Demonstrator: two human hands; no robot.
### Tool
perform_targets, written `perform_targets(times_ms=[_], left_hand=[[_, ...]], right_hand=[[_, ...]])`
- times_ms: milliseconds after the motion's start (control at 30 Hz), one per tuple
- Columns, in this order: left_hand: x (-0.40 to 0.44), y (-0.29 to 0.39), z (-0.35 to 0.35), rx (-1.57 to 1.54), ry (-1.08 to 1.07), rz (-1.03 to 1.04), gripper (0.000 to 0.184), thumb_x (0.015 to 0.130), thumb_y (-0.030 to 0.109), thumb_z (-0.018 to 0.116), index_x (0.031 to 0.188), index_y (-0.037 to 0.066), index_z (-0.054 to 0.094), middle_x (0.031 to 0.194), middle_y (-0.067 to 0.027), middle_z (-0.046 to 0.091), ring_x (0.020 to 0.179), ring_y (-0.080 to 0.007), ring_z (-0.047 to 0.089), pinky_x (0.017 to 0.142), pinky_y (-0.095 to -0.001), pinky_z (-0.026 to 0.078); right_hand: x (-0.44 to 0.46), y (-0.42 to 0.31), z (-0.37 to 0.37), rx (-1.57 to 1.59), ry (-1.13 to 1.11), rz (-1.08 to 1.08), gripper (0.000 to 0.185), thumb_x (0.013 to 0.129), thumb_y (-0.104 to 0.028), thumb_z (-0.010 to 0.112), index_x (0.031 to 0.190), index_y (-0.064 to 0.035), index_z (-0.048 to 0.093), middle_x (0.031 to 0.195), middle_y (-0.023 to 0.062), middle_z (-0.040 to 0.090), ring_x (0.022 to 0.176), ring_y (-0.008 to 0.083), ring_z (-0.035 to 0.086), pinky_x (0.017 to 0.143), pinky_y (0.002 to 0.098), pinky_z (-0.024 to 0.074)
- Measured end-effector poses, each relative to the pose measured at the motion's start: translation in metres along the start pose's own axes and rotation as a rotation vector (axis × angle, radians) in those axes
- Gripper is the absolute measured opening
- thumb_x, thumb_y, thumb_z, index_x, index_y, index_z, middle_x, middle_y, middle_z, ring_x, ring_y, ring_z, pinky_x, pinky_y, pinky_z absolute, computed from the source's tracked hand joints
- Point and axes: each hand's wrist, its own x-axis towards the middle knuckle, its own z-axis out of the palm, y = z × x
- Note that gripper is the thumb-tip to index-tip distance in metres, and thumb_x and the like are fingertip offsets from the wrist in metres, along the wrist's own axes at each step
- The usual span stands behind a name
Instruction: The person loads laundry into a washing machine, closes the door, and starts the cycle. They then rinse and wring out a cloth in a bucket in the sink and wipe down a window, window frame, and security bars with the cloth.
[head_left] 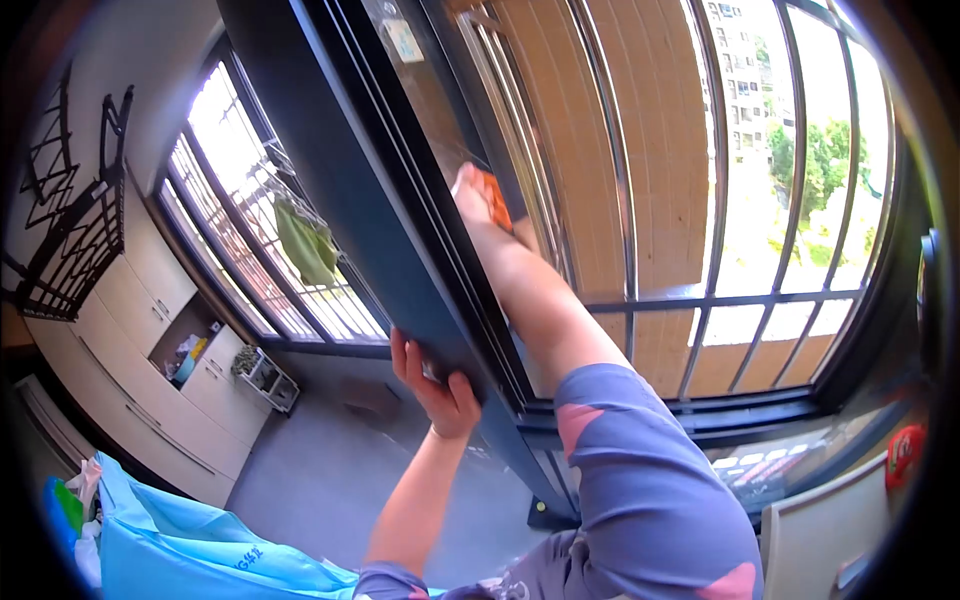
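Note:
My right hand (474,196) reaches up past the dark frame, its arm stretched along the window opening. In it is an orange cloth (495,202), held against the window's glass close to the frame. My left hand (436,388) is lower down, with its fingers curled round the edge of the dark window frame (345,170). Part of each hand's grip is hidden, the right one by the frame and the cloth. A small pale label (403,41) is stuck on the glass above my right hand.
Metal bars (715,180) stand outside the window. A light blue bag (190,530) is at lower left. Beyond the frame are pale cabinets (160,390), a small white rack (272,383) and a green cloth (305,245) hanging by another window. A red object (905,455) sits at far right.

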Motion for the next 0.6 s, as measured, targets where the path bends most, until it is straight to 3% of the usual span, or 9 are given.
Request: perform_targets(times_ms=[167,600], left_hand=[[0.006,0.011,0.002,0.023,0.005,-0.013,0.065,0.101,0.037,0.044,0.148,-0.004,0.023,0.155,-0.0273,0.021,0.144,-0.0402,0.025,0.115,-0.0473,0.024],[0.004,-0.002,-0.002,-0.02,-0.022,0.026,0.069,0.101,0.042,0.047,0.149,-0.001,0.023,0.156,-0.0262,0.019,0.145,-0.039,0.024,0.116,-0.0474,0.021]], right_hand=[[-0.068,0.127,-0.025,0.016,-0.134,0.212,0.06,0.103,-0.045,0.027,0.141,-0.0019,0.045,0.145,0.0146,0.048,0.136,0.0278,0.04,0.114,0.0389,0.0278],[-0.055,0.174,-0.019,0.116,-0.2,0.291,0.054,0.104,-0.043,0.029,0.131,-0.0024,0.053,0.133,0.0149,0.057,0.122,0.0242,0.051,0.102,0.038,0.0374]])
